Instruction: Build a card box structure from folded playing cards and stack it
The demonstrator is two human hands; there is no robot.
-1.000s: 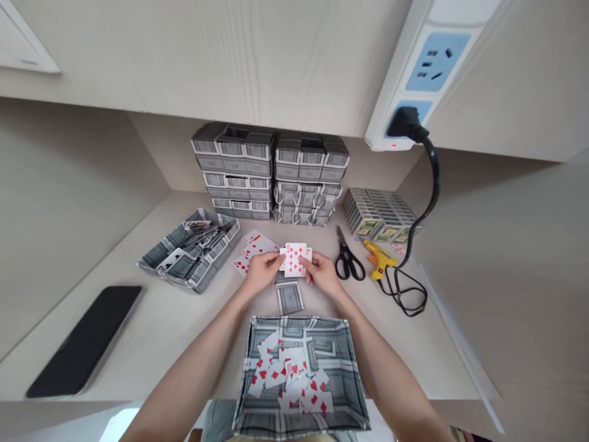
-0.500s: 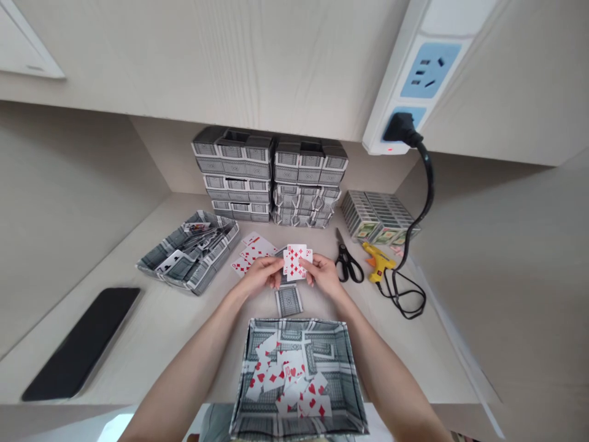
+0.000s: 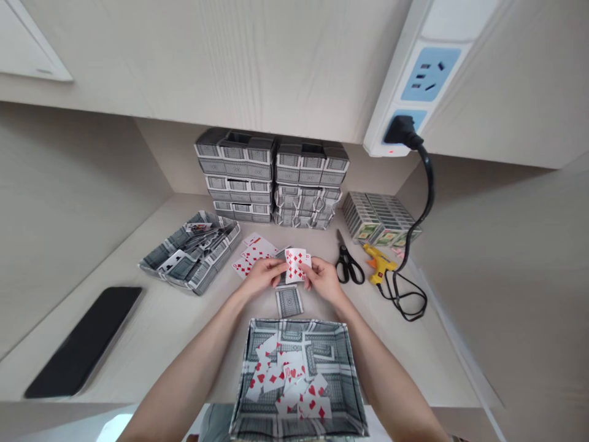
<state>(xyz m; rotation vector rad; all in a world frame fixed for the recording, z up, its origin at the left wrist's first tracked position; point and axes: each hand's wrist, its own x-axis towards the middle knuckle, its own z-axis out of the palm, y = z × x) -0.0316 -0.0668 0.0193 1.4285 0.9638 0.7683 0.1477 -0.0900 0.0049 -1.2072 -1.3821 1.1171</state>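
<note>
Two or so overlapping playing cards [image 3: 295, 265], a red ten of diamonds in front, are held upright between my hands. My left hand [image 3: 264, 275] pinches their left edge. My right hand [image 3: 323, 276] grips the right edge, its thumb across the front. Just below, a face-down card [image 3: 289, 302] with a grey patterned back lies on the desk. Several red diamond cards [image 3: 257, 248] lie face up beyond my left hand. Nearest my body sits a box made of cards [image 3: 352, 368], with loose red cards [image 3: 291, 374] inside.
A card-made tray [image 3: 207, 273] with loose cards is at the left, near a black flat object [image 3: 83, 344]. Stacked card boxes [image 3: 242, 166] stand at the back. Scissors [image 3: 348, 261], a yellow glue gun [image 3: 381, 264] with its cord, and packed card decks [image 3: 380, 218] are right.
The held cards have shifted slightly; the front ten now covers more of the card behind it. Both hands keep their grip, and the view has moved very slightly.
</note>
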